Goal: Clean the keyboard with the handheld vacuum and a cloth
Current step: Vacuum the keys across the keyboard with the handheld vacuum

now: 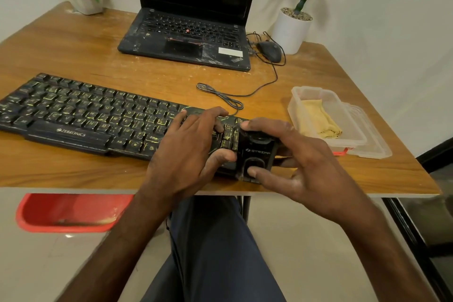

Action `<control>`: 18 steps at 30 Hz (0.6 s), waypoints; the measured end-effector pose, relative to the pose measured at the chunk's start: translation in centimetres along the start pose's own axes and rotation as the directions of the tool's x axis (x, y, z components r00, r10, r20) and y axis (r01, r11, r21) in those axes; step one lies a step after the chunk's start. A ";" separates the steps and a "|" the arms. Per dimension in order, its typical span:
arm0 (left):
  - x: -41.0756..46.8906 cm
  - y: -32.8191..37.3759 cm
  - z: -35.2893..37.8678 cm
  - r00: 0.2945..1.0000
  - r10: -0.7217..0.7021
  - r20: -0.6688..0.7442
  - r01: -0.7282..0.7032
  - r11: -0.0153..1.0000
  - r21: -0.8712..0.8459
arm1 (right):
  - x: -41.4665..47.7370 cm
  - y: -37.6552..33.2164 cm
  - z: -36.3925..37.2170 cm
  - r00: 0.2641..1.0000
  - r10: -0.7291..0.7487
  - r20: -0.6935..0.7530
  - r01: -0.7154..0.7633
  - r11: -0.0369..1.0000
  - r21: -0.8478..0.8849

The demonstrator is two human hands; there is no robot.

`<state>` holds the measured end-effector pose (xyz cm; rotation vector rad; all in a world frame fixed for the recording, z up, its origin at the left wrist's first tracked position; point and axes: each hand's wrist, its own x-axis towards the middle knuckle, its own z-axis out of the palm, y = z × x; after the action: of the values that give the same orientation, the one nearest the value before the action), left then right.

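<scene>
Dark trousers (215,252) and two bare forearms fill the near edge at 6 o'clock. Right hand (311,171): fingers curled round a small black handheld vacuum (257,152), forefinger hooked over its far top edge, thumb pressed on its near face, other fingers wrapped at its 3 o'clock side. The vacuum sits on the 3 o'clock end of the keyboard (81,115), over the number pad. Left hand (188,152): fingers fairly straight and spread, lying flat on the keys just at 9 o'clock of the vacuum, thumb bent at the keyboard's near edge, nothing gripped. The keyboard is black with yellowish key markings and lies slanted across the near half of the wooden table (122,56); its cable (220,95) loops at 12 o'clock of the hands. At 3 o'clock of the vacuum, near but apart, is a clear plastic container (306,89) with a folded yellow cloth (318,120) inside. Open black laptop (191,34), screen dark, at 12 o'clock; black mouse (269,51) just at its 3 o'clock. White plant pots at 1 o'clock (291,27) and 11 o'clock (85,0). Red plastic item (68,213) below the table at 8 o'clock; what it is, cannot tell.
</scene>
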<state>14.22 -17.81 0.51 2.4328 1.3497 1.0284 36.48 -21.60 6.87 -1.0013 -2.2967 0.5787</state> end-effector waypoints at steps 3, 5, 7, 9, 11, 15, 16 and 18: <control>0.0 0.1 -0.1 1.000 -0.013 -0.002 0.013 1.000 -0.017 | 1.2 1.2 -0.3 0.998 0.038 -0.056 -0.039 0.999 -0.010; 0.0 0.1 -0.1 1.000 -0.015 -0.004 0.015 1.000 -0.025 | 2.2 2.2 -0.4 0.993 0.052 -0.108 -0.059 0.997 -0.056; -0.1 0.1 -0.1 1.000 -0.017 -0.004 0.016 0.999 -0.028 | 2.4 2.5 -0.3 0.990 0.057 -0.133 -0.066 0.996 -0.064; -0.2 0.1 -0.1 1.000 -0.023 -0.001 0.023 0.999 -0.032 | 2.0 2.2 -0.1 0.989 0.080 -0.121 -0.079 0.997 0.013; -0.1 0.1 0.0 1.000 -0.022 -0.008 0.022 0.999 -0.033 | 1.5 1.8 0.1 0.989 0.090 -0.115 -0.080 0.993 0.090; -0.1 0.2 -0.2 1.000 -0.013 -0.013 0.013 0.998 -0.059 | 1.5 1.8 0.5 0.970 0.131 -0.204 -0.100 0.983 0.154; 0.0 0.1 -0.2 1.000 -0.013 -0.007 0.013 0.998 -0.069 | 1.6 1.9 0.6 0.963 0.141 -0.228 -0.104 0.980 0.169; -0.1 0.1 -0.3 1.000 -0.015 0.013 0.016 0.996 -0.089 | 1.8 2.0 0.9 0.950 0.169 -0.261 -0.117 0.973 0.201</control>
<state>14.06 -17.95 0.73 2.3574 1.2883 1.0452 35.93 -19.08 5.57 -1.0905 -1.9005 0.6518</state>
